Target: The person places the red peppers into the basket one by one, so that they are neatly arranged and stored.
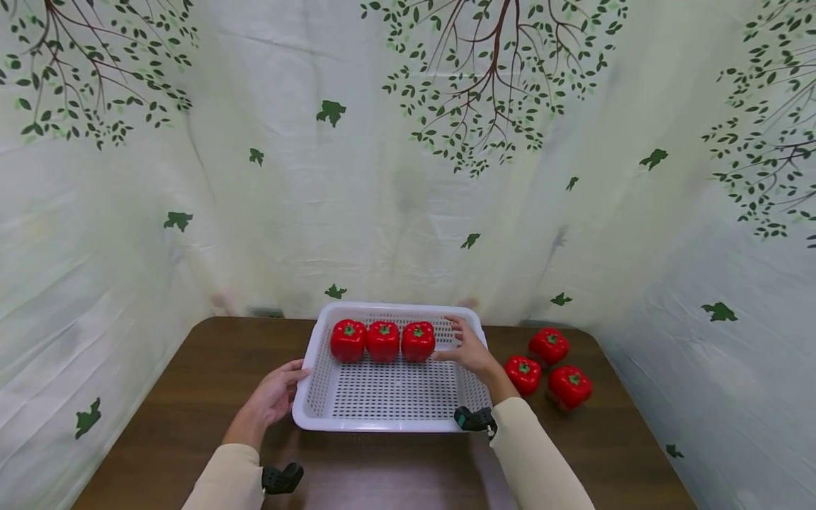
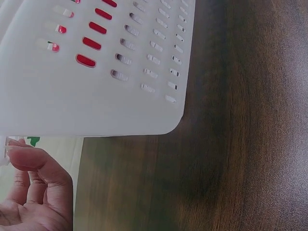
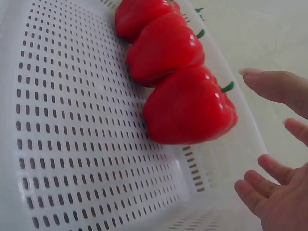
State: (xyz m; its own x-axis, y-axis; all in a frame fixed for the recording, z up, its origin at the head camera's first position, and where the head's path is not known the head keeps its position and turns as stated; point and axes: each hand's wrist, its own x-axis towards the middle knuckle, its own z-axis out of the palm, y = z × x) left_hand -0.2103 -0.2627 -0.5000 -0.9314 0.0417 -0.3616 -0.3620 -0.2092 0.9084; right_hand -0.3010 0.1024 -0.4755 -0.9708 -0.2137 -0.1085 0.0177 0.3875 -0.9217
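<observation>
Cream sleeves [image 1: 542, 460] sit nearest to me, each with a small black wrist camera [image 1: 474, 419] strapped on, above the dark wooden surface [image 1: 382, 474]. My left hand [image 1: 274, 397] rests at the left near corner of the white perforated basket [image 1: 382, 423], fingers relaxed and straight, its grip released, fingertips touching or just beside the rim; the left wrist view shows the palm [image 2: 33, 202] loose just below the basket's corner [image 2: 159, 120], and I cannot tell whether skin meets plastic there. My right hand [image 1: 468, 348] hovers inside the basket by its right wall, fingers spread and straight, grip released, holding nothing. In the right wrist view its fingertips [image 3: 269, 84] stand just beside the nearest red bell pepper [image 3: 190, 108], with a visible gap between them. Three red bell peppers with green stems stand in a row along the basket's far wall: the left one [image 1: 348, 340], the middle one [image 1: 382, 341] and the right one [image 1: 418, 341], each touching its neighbour. Right of the basket, three more red bell peppers [image 1: 548, 365] lie on the surface in a loose cluster. Beyond everything hangs a pale backdrop cloth [image 1: 408, 177] printed with branches and green leaves.
</observation>
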